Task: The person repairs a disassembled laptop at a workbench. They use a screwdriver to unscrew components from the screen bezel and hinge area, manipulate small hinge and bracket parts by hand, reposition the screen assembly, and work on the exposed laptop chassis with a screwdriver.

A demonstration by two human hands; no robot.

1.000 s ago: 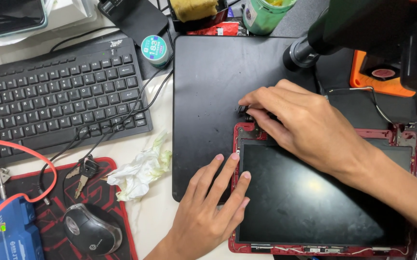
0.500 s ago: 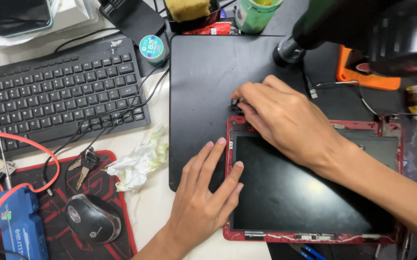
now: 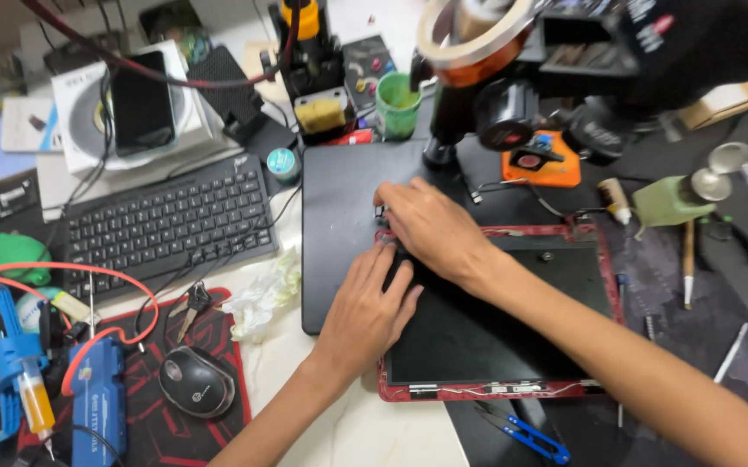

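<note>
While the red-framed tablet (image 3: 512,346) lies flat on the black mat (image 3: 339,207), the left hand (image 3: 369,307) presses its screen, fingers spread apart, and the right hand (image 3: 430,229) pinches fingers together at the top-left corner, keyboard (image 3: 158,229) well to the left.

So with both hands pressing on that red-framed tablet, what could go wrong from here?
The left hand lies flat on the dark screen while the right hand works the top-left corner of the red frame; uneven pressure might crack the panel. The blue-handled cutters lie close by the right forearm, so a sweep could knock them. The microscope hangs overhead and may block a lifted hand.
</note>
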